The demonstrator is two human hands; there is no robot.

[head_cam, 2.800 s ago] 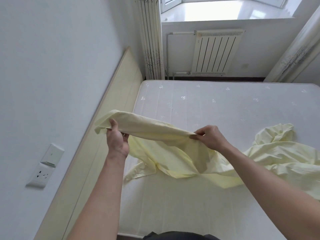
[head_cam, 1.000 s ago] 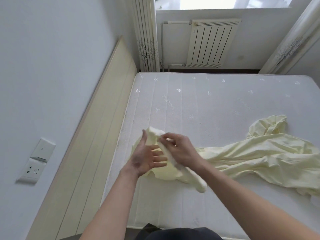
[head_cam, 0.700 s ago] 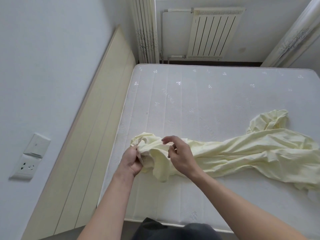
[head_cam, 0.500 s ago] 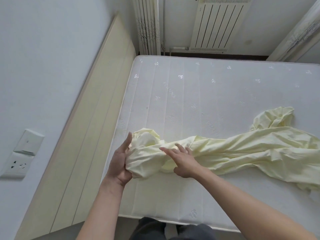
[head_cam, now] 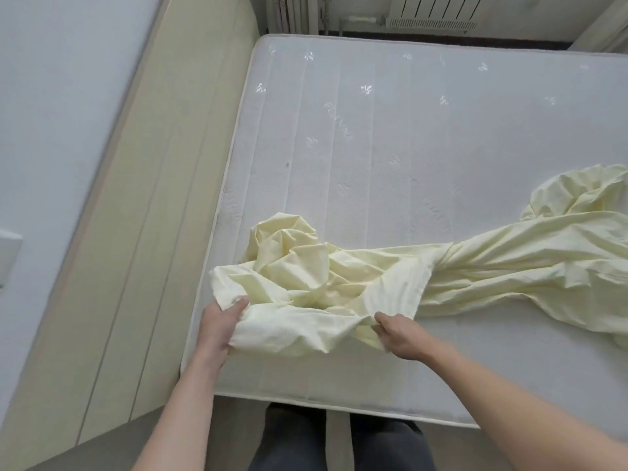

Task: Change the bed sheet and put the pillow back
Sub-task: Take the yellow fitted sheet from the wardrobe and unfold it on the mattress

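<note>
Far left, the pale wall [head_cam: 51,113] with a switch plate [head_cam: 8,256] at the edge; then the cream headboard [head_cam: 142,232] running up beside the bare white mattress [head_cam: 390,130]; now the left hand [head_cam: 217,326], clenched on a bunched corner of the pale yellow bed sheet [head_cam: 339,287], thumb on top of the cloth, right by the mattress's headboard-side edge; just right of it the right hand [head_cam: 402,336], fingers curled round a fold of the same sheet, knuckles up; both hands grasping, nothing slack; between them a short stretch of cloth, crumpled and heaped just beyond the fingers; from there the sheet trails away rightward in a long twisted rope across the mattress, its long axis running left to right, ending in a second heap at the right border; so the bulk lies to the right of both hands, nearer the right one; I'd judge the corner in the left hand is bound for the near headboard-side mattress corner, close beside it; no pillow in view.
</note>
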